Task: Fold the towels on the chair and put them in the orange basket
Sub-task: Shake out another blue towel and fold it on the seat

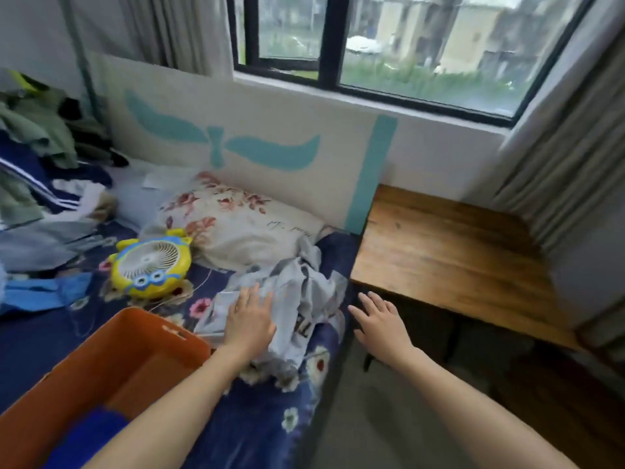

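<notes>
Orange basket (135,336): sat lower left on bed (263,418), blue towel (88,431) inside
Left grip (250,319): fingers flat, rested on grey cloth (297,292), centre
Right grip (382,323): fingers spread, held nothing, near tabletop (439,258)

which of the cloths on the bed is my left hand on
The crumpled grey cloth with dark lettering. Your left hand lies flat on it; the blue cloth far to the left is untouched.
</notes>
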The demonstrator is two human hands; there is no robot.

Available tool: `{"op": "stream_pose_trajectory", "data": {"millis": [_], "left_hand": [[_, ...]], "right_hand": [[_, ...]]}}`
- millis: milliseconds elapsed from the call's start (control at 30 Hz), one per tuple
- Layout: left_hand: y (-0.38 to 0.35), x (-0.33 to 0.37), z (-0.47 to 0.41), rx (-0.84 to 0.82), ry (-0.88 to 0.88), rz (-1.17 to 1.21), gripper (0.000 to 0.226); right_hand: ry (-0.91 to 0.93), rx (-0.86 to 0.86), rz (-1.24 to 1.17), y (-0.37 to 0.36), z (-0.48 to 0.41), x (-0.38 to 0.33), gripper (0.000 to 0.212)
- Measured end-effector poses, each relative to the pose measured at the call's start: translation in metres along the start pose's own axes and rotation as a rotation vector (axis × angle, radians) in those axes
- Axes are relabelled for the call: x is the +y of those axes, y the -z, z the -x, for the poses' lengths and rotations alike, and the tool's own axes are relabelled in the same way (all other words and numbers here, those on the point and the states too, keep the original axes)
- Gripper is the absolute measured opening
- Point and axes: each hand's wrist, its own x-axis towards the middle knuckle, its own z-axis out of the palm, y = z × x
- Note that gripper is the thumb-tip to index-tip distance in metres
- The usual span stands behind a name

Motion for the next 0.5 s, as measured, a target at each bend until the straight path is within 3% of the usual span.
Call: {"op": "stream_pose_trajectory", "data": {"millis": [67,233,367,500], "left_hand": [[0.004,0.043,-0.007,0.078,-0.127,0.009,0.068],[-0.003,0.197,-0.007,0.08,-0.417,0.119,0.064],[-0.012,0.31,0.025,0.098,-0.536,0.177,0.06],[-0.027,0.387,0.051,0.016,-0.604,0.145,0.06]], "right_hand": [[-0.082,-0.007,-0.009,-0.004,0.034,0.035,0.059],[-0.337,0.049,0.021,-0.008,0.157,0.141,0.049],[-0.507,0.092,0.053,-0.01,0.258,0.213,0.046],[-0.652,0.125,0.091,-0.008,0.337,0.256,0.045]]}}
